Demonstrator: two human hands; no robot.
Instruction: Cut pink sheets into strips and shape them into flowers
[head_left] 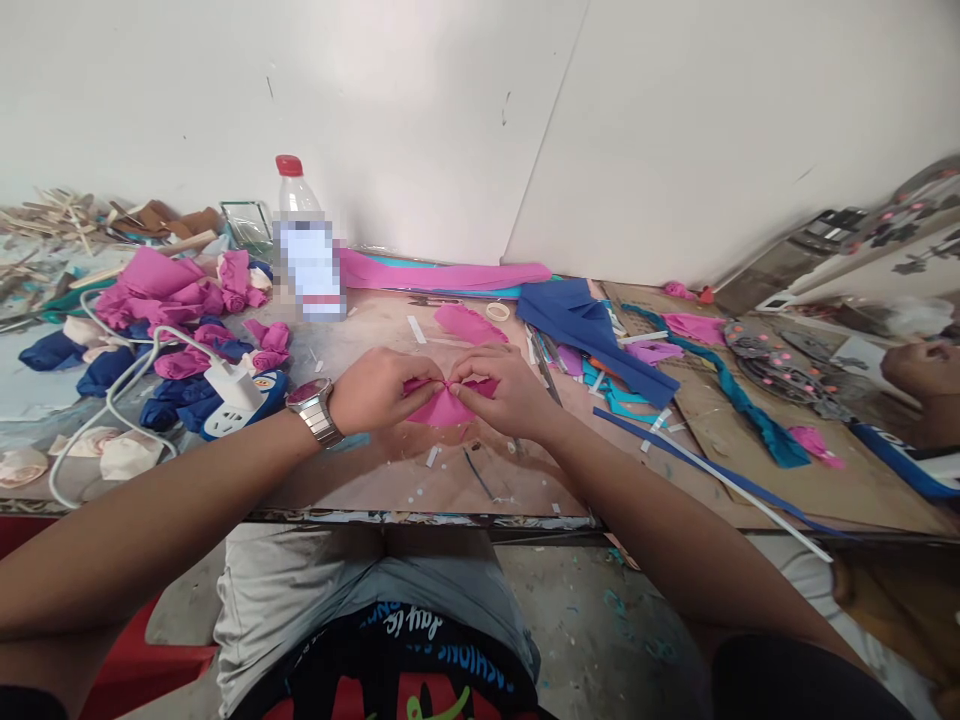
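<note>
Both hands meet over the middle of the table, pinching one pink fabric piece between thumbs and fingers. The cloth is gathered at its centre and fans out on both sides. My left hand, with a watch on the wrist, grips the left side of the gather. Close beside it, my right hand grips the right side. Just beyond my fingers lies another pink cut piece, flat on the table. A roll of tape sits beside that piece.
Pink, blue and cream fabric rolls pile up at left around a power strip with a white cable. A red-capped bottle stands behind a blurred phone. Blue fabric and a white stick lie right. Another person's hand shows at far right.
</note>
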